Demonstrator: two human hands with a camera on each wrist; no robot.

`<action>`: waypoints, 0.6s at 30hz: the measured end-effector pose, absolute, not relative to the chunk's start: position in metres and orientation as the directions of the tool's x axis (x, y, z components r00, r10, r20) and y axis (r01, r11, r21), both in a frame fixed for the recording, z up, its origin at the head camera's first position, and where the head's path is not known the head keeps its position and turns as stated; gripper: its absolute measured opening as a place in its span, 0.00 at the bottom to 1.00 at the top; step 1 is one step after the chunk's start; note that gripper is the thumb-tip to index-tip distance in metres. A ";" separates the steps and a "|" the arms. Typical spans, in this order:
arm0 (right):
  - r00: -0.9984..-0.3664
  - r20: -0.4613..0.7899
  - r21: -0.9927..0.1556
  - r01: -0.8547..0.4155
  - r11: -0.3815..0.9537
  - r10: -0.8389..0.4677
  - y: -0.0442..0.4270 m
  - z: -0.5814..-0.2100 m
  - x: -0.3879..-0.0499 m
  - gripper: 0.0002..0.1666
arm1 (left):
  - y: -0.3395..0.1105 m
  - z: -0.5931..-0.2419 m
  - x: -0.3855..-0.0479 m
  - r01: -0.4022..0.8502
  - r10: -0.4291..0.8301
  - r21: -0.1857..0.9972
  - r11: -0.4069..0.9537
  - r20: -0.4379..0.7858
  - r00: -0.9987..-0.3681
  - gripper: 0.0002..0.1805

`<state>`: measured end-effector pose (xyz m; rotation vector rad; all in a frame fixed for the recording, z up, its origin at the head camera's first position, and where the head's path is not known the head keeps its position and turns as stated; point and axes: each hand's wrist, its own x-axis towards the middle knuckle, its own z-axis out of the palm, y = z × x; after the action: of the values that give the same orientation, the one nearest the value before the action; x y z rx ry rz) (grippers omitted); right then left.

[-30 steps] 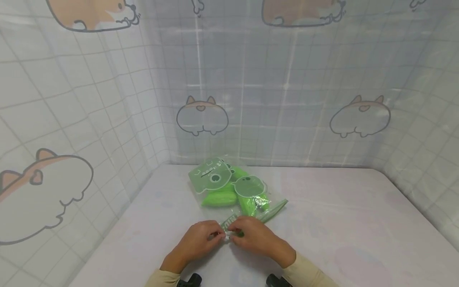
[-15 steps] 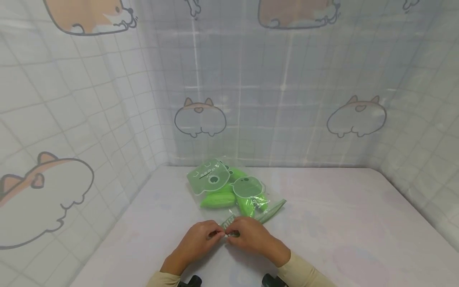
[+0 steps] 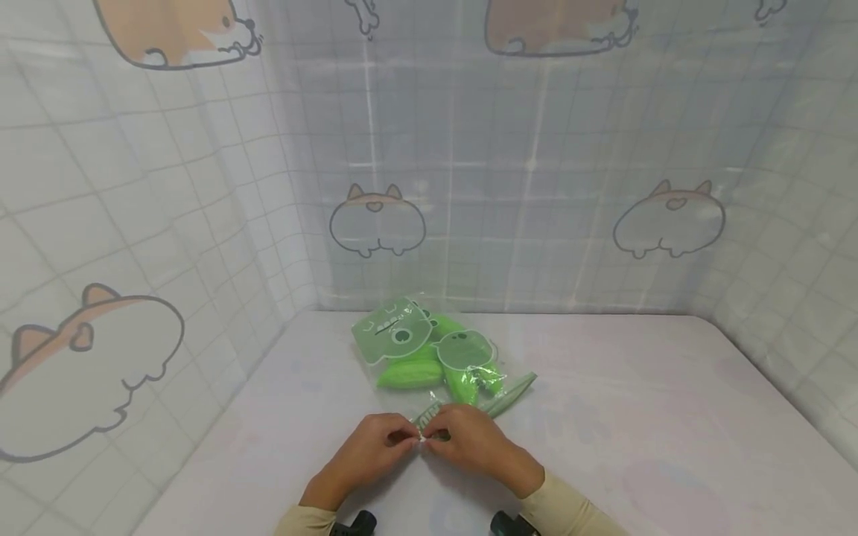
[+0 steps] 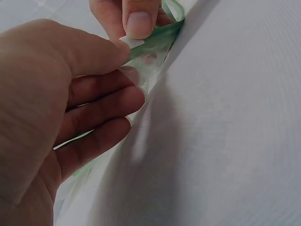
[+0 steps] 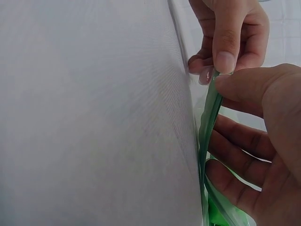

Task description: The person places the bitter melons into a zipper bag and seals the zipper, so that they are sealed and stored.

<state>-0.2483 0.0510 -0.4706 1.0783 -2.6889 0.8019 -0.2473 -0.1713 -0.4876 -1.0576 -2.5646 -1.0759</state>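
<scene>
A clear zip bag (image 3: pixel 395 327) with green cartoon prints lies on the table. Inside it are several bright green, ridged, elongated pieces (image 3: pixel 410 374). At the bag's near edge, my left hand (image 3: pixel 375 449) pinches the green zip strip (image 4: pixel 162 37) between thumb and forefinger, its other fingers loosely bent. Just beside it, my right hand (image 3: pixel 479 447) pinches the same strip, thumb tips almost meeting. A small white tab (image 4: pixel 132 42) shows between the two thumbs in the left wrist view. Part of the strip is hidden behind the fingers.
The white table (image 3: pixel 623 417) extends on both sides of the bag. Behind and beside it hang curtains (image 3: pixel 509 186) with a grid and dog drawings. Dark wrist mounts (image 3: pixel 362 523) sit under both sleeves.
Both hands stay at the bag's near edge. The right hand's fingertips have shifted slightly left, closer to the left hand's. The bag lies as before.
</scene>
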 end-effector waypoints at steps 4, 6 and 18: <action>-0.738 0.315 -0.431 -0.671 0.603 -0.596 0.051 -0.472 -0.249 0.05 | -0.172 -0.489 -0.248 0.657 0.539 0.579 0.483 0.395 -0.744 0.03; -0.746 0.311 -0.440 -0.662 0.606 -0.589 0.050 -0.472 -0.250 0.05 | -0.172 -0.490 -0.249 0.659 0.537 0.578 0.481 0.400 -0.743 0.03; -0.738 0.336 -0.394 -0.674 0.625 -0.585 0.050 -0.470 -0.248 0.05 | -0.173 -0.492 -0.251 0.660 0.535 0.599 0.453 0.410 -0.739 0.02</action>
<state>-0.2476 0.0503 -0.4701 1.0439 -2.6704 0.7555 -0.2513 -0.1731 -0.4925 -1.0525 -2.5363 -1.1561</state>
